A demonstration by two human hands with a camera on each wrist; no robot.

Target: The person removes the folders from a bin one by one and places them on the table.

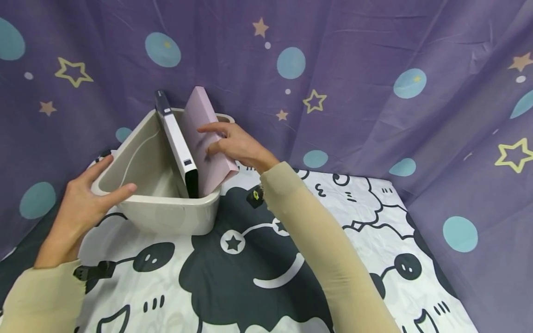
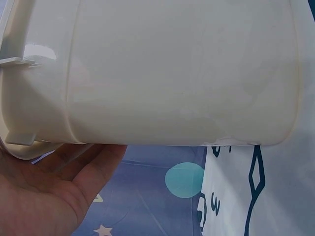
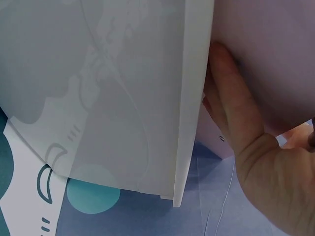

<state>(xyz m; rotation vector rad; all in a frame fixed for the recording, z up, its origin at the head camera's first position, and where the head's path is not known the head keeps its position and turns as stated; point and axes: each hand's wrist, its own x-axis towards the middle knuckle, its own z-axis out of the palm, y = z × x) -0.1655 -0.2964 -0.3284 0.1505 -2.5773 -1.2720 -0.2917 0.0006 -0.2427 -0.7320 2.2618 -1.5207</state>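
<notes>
A cream plastic bin [image 1: 170, 215] stands on the patterned sheet, near the purple curtain. My left hand [image 1: 85, 199] grips its left front corner, thumb over the rim and fingers along the outside. In the left wrist view these fingers [image 2: 98, 169] pass partly behind the bin wall [image 2: 187, 73]. My right hand [image 1: 239, 143] holds a flat pink box [image 1: 204, 115], tilted within the bin with its upper end above the rim. The right wrist view shows fingers against the pink face [image 3: 275, 49]. Left of it leans a slim white-and-black box [image 1: 176, 138].
A purple curtain [image 1: 354, 41] with stars and blue dots hangs close behind the bin and along the right. The sheet [image 1: 266, 259] under the bin carries black-and-white cartoon prints.
</notes>
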